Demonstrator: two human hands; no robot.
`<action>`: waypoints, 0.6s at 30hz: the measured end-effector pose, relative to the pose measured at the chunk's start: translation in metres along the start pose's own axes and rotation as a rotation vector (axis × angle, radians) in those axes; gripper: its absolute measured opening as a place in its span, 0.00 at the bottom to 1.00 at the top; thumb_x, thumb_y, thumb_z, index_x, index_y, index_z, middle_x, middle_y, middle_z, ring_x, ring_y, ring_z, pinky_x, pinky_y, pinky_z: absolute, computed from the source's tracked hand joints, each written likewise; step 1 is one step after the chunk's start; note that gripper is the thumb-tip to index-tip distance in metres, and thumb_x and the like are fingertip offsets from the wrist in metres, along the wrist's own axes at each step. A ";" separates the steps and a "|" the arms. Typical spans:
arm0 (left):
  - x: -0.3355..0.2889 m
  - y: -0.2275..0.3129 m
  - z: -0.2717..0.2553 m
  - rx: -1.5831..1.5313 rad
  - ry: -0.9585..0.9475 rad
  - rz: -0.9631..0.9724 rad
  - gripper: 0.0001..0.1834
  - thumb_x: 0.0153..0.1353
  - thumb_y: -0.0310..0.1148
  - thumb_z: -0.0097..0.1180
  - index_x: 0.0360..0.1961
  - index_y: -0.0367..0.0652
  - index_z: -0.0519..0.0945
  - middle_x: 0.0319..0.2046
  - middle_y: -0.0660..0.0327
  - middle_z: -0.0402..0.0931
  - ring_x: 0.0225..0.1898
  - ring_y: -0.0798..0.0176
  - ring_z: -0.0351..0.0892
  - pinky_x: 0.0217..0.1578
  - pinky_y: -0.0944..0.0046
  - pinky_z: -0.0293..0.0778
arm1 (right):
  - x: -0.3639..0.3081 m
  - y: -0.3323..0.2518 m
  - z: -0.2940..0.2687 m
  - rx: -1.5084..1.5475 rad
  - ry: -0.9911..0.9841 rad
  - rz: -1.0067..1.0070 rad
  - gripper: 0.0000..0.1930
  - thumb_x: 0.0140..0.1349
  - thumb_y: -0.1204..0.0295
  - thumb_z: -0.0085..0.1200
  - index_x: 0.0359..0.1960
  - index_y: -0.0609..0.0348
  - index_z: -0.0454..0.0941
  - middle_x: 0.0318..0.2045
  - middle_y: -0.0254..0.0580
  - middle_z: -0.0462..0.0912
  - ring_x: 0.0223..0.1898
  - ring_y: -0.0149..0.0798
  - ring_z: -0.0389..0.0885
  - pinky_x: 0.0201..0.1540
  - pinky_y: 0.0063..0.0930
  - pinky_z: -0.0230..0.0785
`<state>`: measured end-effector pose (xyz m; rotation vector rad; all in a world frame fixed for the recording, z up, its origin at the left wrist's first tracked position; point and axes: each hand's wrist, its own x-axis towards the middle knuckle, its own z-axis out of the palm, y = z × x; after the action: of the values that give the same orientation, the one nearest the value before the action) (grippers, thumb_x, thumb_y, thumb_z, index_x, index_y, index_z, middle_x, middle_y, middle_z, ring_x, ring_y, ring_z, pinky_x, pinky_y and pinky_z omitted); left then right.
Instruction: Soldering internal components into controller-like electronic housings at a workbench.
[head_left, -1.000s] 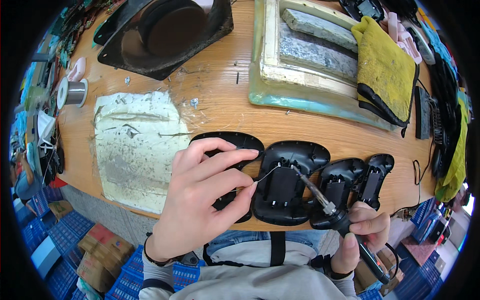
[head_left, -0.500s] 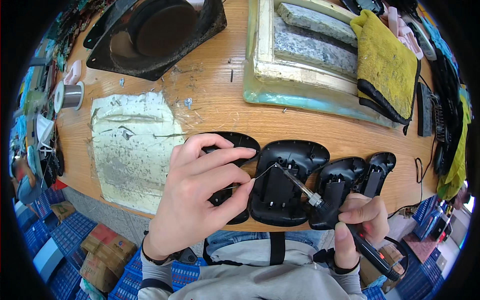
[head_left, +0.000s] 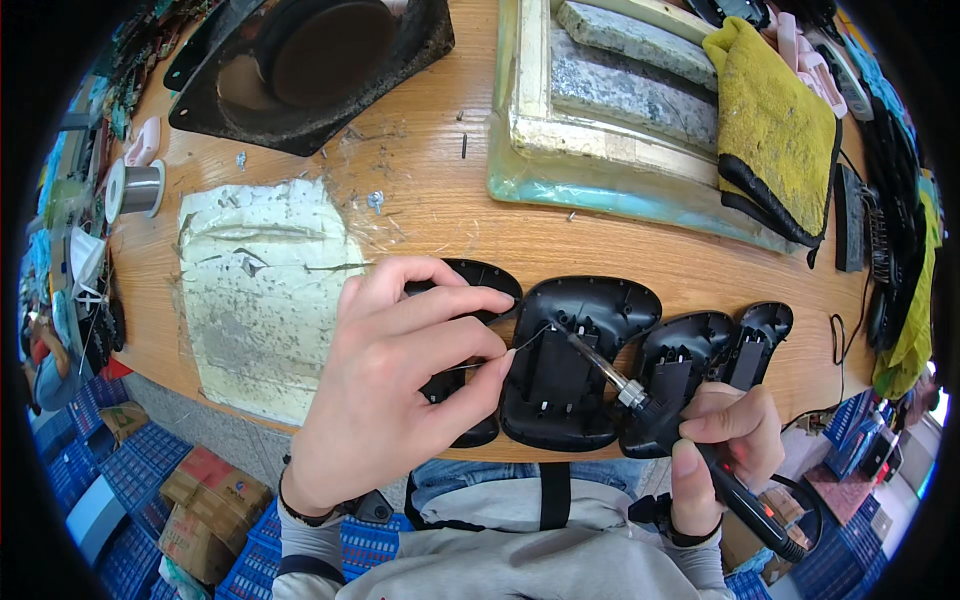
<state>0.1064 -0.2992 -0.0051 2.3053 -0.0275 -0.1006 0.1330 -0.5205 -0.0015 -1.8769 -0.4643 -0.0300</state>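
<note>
Several black curved plastic shells stand in a row along the table's near edge. My left hand (head_left: 415, 350) is closed, pinching a thin solder wire (head_left: 532, 338) between thumb and index finger over the second shell (head_left: 590, 300). The wire's end reaches the upper part of that shell's rectangular compartment (head_left: 557, 375), where small metal contacts show. My right hand (head_left: 728, 440) grips a black soldering iron (head_left: 632, 394) by its handle, its tip just right of the wire's end and apart from it. A leftmost shell (head_left: 480, 275) is partly hidden behind my left hand.
A stained pale sheet (head_left: 260, 330) lies at the left, with a spool of wire (head_left: 136, 188) beyond it. Farther back are a dark metal housing (head_left: 310, 100), a framed tray with stone slabs (head_left: 515, 150) and a yellow cloth (head_left: 775, 130). Scraps and screws (head_left: 375, 200) lie about.
The soldering iron's tip has drawn back slightly to the right and toward me, away from the solder wire's end. My left hand keeps its pinch and has barely shifted.
</note>
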 end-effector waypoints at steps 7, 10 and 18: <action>-0.007 0.009 -0.005 0.068 0.059 0.003 0.04 0.36 0.23 0.59 0.18 0.41 0.77 0.35 0.62 0.78 0.39 0.57 0.69 0.41 0.61 0.63 | -0.009 0.006 -0.008 0.081 0.034 -0.155 0.09 0.35 0.74 0.55 0.19 0.63 0.68 0.10 0.41 0.69 0.06 0.30 0.61 0.12 0.20 0.55; -0.022 0.014 -0.010 0.103 0.044 -0.001 0.05 0.38 0.26 0.60 0.20 0.44 0.77 0.37 0.67 0.76 0.40 0.61 0.68 0.38 0.63 0.59 | -0.032 0.002 -0.028 0.196 -0.066 -0.045 0.12 0.43 0.70 0.54 0.23 0.61 0.63 0.11 0.35 0.62 0.10 0.27 0.52 0.16 0.24 0.45; -0.030 0.026 0.010 0.096 -0.103 0.051 0.04 0.38 0.26 0.61 0.19 0.45 0.79 0.39 0.68 0.77 0.42 0.60 0.66 0.37 0.65 0.59 | -0.057 0.013 -0.036 0.202 -0.059 -0.097 0.11 0.38 0.74 0.55 0.23 0.62 0.67 0.08 0.40 0.69 0.05 0.29 0.56 0.11 0.22 0.46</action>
<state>0.0756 -0.3226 0.0096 2.3913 -0.1464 -0.1961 0.0918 -0.5746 -0.0143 -1.6600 -0.5776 0.0078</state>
